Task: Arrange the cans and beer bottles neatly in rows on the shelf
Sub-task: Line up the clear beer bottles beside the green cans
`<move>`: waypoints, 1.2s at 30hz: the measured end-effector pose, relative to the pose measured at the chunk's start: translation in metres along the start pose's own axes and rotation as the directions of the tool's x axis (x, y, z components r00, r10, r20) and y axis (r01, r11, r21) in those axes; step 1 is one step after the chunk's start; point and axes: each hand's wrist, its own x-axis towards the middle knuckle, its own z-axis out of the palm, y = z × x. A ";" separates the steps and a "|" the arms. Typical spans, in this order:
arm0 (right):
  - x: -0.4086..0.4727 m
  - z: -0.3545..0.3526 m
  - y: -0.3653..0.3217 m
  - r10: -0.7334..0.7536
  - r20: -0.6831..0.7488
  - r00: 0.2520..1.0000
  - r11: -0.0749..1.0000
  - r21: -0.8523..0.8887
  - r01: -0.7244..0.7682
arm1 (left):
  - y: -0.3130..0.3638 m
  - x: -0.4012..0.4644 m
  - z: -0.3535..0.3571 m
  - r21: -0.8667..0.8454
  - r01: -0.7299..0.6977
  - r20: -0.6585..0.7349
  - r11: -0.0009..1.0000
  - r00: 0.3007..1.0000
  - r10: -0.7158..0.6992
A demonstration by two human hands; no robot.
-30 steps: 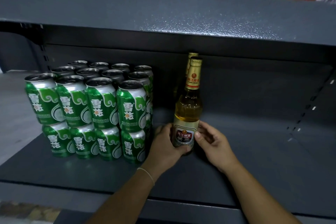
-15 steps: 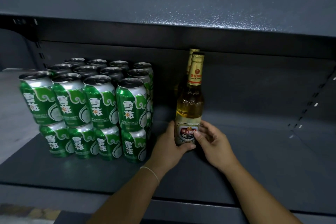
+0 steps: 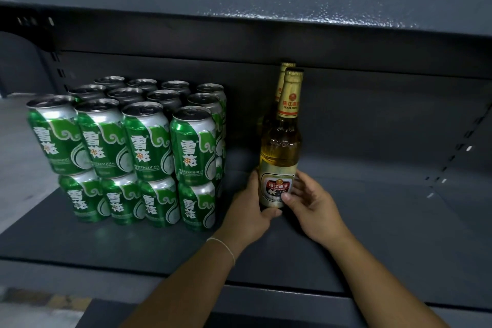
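Note:
A clear beer bottle (image 3: 280, 149) with a gold neck foil and a red label stands upright on the dark grey shelf (image 3: 372, 221). My left hand (image 3: 250, 213) grips its base from the left, thumb under the label. My right hand (image 3: 311, 208) holds it from the right, thumb on the label. A second beer bottle (image 3: 282, 80) stands right behind it, mostly hidden, only its gold neck showing. To the left, green cans (image 3: 143, 152) stand stacked two high in several rows.
The upper shelf board (image 3: 266, 8) hangs low, just above the bottle tops. The shelf's right side panel (image 3: 463, 146) has slotted holes. The shelf's front lip (image 3: 266, 293) runs under my forearms. Grey floor (image 3: 16, 157) shows at left.
The bottle has slid a little deeper into the shelf, closer to the bottle behind it. Both hands stayed on its base. The camera has tilted down.

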 end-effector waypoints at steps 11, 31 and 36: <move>-0.002 0.002 -0.004 -0.003 -0.013 1.000 0.999 -0.033 0.003 | 0.002 -0.001 -0.002 -0.002 -0.006 -0.012 1.000 1.000 0.006; -0.004 -0.049 -0.022 0.015 -0.226 0.974 0.995 -0.091 -0.036 | 0.072 -0.028 -0.022 0.152 -0.181 -0.236 0.972 0.948 0.213; -0.018 -0.110 -0.036 -0.039 -0.309 0.950 0.988 -0.155 -0.010 | 0.123 -0.016 0.021 0.082 -0.327 -0.139 0.942 0.932 0.335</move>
